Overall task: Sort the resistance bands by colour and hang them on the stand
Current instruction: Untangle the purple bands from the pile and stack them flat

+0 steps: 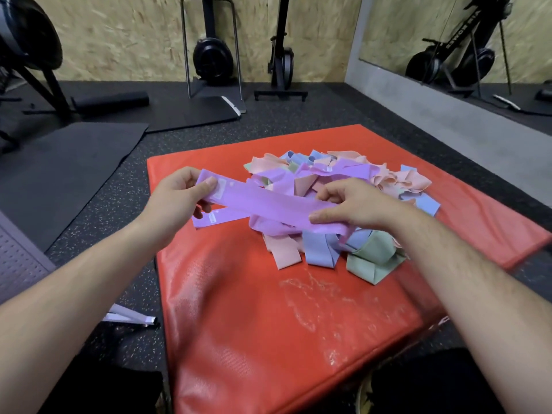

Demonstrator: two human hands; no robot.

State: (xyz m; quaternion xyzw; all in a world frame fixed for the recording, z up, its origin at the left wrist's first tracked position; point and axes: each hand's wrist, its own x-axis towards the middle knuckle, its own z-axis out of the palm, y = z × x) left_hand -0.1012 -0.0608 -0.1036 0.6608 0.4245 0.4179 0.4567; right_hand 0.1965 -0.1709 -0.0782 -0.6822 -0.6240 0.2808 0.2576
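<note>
A purple resistance band [263, 204] is stretched flat between both hands above a red mat [268, 324]. My left hand [179, 195] pinches its left end, thumb on top near a white label. My right hand [355, 204] grips its right end. Another purple band [215, 218] lies on the mat just below my left hand. Behind and under the held band sits a mixed pile of bands [343, 186]: pink, blue, green and purple, tangled together. No stand for hanging bands is in view.
The red mat lies on dark speckled gym flooring. Black mats [74, 162] lie to the left. Exercise machines [212, 55] stand along the chipboard back wall. A mirror [463, 40] is on the right wall. A grey perforated panel [18, 258] sits at the left edge.
</note>
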